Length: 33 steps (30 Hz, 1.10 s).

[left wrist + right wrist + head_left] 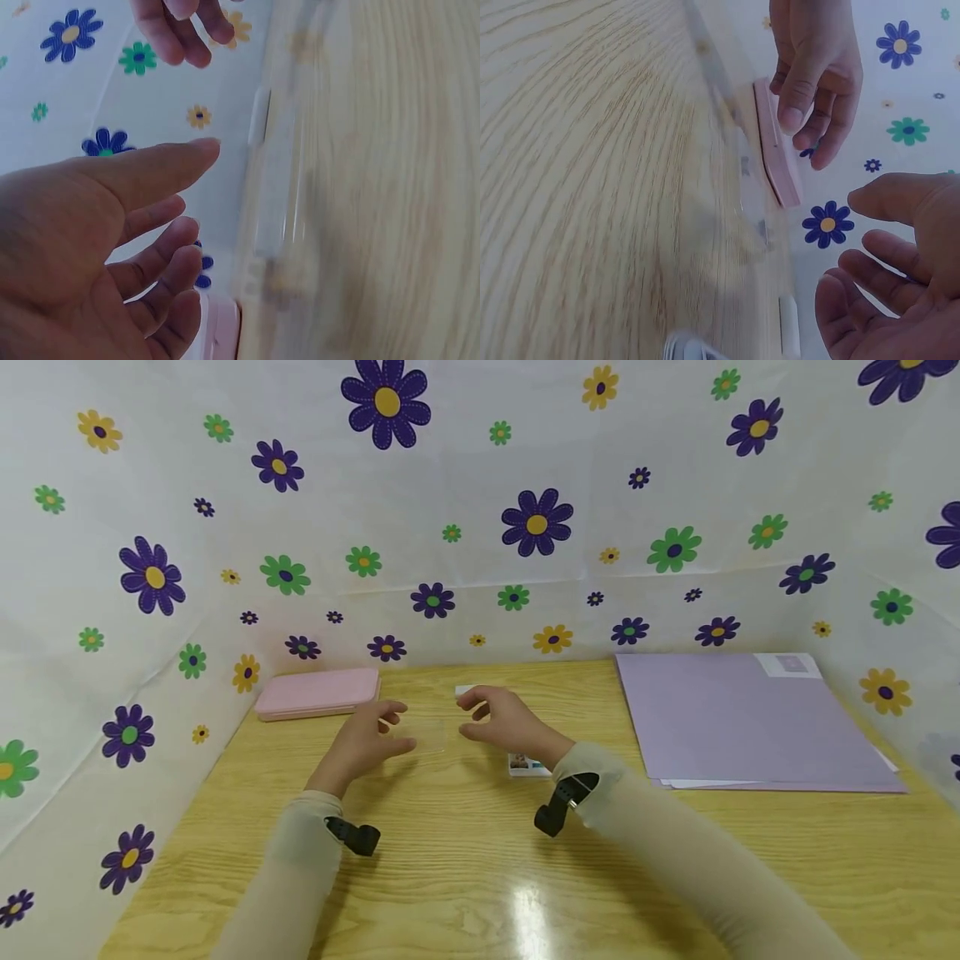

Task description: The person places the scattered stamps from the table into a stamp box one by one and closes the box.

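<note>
My left hand (365, 742) hovers over the table with fingers loosely bent and nothing in them. Facing it from the other side, my right hand (504, 720) is held the same way and is also empty. Between and below the two lies a clear, see-through flat piece (429, 737); it shows as a thin pale shape (276, 206) in the left wrist view. A small white block (465, 691) is partly hidden behind my right hand. Under the right wrist sits a small white item with a printed picture (525, 766), partly covered by the arm.
A pink case (318, 693) lies at the back left of the wooden table (450, 868). On the right are a large purple folder (750, 722) and white sheets (716, 784) showing beneath it. Flower-patterned white cloth (465, 477) walls the back and sides.
</note>
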Motion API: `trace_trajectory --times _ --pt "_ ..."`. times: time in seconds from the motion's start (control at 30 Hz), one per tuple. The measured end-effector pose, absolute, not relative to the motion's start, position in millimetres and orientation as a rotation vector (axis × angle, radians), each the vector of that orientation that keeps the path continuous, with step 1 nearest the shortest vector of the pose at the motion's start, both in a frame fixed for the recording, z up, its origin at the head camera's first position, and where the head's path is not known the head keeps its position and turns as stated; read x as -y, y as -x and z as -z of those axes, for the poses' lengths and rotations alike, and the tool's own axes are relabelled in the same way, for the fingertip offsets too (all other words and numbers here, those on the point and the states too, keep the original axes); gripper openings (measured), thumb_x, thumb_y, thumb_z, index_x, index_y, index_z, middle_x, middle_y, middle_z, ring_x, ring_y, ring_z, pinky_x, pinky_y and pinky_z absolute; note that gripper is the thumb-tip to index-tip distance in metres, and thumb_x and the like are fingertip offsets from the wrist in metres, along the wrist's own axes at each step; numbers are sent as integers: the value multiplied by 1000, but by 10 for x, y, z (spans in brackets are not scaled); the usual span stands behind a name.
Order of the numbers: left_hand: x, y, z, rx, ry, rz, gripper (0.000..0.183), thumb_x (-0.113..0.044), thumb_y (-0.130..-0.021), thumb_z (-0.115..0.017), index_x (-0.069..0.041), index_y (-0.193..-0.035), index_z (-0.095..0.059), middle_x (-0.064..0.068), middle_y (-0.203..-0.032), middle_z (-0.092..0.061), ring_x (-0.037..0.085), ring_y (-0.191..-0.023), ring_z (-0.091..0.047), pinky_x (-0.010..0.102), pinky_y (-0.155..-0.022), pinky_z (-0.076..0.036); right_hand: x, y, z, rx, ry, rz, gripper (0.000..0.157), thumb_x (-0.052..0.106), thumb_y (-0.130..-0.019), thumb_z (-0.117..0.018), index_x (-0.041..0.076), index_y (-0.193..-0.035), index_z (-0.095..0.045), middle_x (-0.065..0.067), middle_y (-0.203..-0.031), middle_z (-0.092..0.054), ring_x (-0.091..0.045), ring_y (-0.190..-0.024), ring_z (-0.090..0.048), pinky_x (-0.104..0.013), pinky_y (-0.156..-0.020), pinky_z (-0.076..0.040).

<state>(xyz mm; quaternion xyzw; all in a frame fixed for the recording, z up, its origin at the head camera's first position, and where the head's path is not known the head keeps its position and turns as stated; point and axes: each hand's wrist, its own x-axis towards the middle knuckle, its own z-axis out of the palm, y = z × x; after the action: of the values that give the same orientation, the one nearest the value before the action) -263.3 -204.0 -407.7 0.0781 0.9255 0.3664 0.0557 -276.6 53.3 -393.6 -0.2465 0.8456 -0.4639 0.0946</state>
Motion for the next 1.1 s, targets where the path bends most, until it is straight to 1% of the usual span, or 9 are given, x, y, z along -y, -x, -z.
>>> trace_trajectory --times 0.17,0.3,0.43,0.57,0.67,0.73,0.8,1.0,1.1 --pt "2165 2683 4128 -2789 -206 -1092 69 -27 -85 -80 -8 -143 -48 19 -134 -51 36 -121 -47 53 -99 -40 -426 2828 3971 -2487 764 1327 44 11 -92 -70 3 -133 -56 -16 -134 -54 -36 -119 -54 -39 -96 -47" --pt "2223 2720 4162 -2777 -213 -1063 75 -29 -84 -81 -8 -146 -45 20 -140 -47 39 -127 -44 56 -103 -37 -351 2903 4020 -2479 760 1234 54 14 -91 -72 5 -139 -51 -12 -142 -50 -36 -123 -51 -40 -96 -47" --pt "2267 2754 4197 -2761 -227 -1042 79 -30 -83 -82 -10 -148 -42 20 -143 -43 41 -128 -42 58 -103 -37 -294 2953 4063 -2473 757 1146 64 15 -90 -75 4 -145 -45 -10 -147 -44 -36 -125 -50 -41 -97 -46" --pt "2304 2775 4233 -2752 -241 -1001 83 -31 -80 -84 -12 -148 -41 19 -142 -41 41 -127 -42 58 -103 -37 -254 2964 4093 -2459 736 1106 70 15 -88 -76 3 -148 -41 -10 -149 -42 -33 -129 -48 -41 -103 -41" --pt "2330 2783 4255 -2741 -275 -967 84 -32 -79 -85 -11 -148 -42 19 -141 -41 42 -127 -42 58 -104 -35 -210 2983 4115 -2472 740 1054 72 16 -87 -78 3 -148 -41 -10 -149 -43 -29 -129 -47 -40 -106 -38" --pt "2348 2791 4268 -2736 -299 -951 85 -32 -79 -85 -9 -148 -42 20 -141 -40 42 -127 -41 58 -106 -33 -180 3006 4133 -2481 756 1016 73 17 -86 -78 3 -148 -42 -11 -148 -43 -28 -126 -49 -39 -105 -39" --pt "2364 2795 4278 -2724 -311 -957 84 -31 -80 -84 -8 -148 -41 21 -141 -40 42 -128 -41 58 -107 -32 -149 3031 4145 -2499 779 971 73 18 -86 -79 2 -147 -42 -11 -147 -44 -27 -127 -48 -38 -106 -38" --pt "2358 2837 4282 -2705 -310 -956 80 -27 -83 -82 -5 -147 -41 21 -139 -42 42 -128 -41 58 -107 -31 -100 3090 4131 -2547 831 853 72 17 -86 -79 1 -146 -43 -12 -147 -46 -26 -138 -38 -36 -113 -29" --pt "2347 2852 4274 -2692 -307 -958 78 -25 -83 -82 -5 -147 -41 21 -139 -43 43 -128 -41 58 -107 -32 -71 3106 4119 -2565 843 782 73 18 -85 -79 -1 -146 -43 -15 -144 -47 -27 -134 -41 -35 -112 -30"
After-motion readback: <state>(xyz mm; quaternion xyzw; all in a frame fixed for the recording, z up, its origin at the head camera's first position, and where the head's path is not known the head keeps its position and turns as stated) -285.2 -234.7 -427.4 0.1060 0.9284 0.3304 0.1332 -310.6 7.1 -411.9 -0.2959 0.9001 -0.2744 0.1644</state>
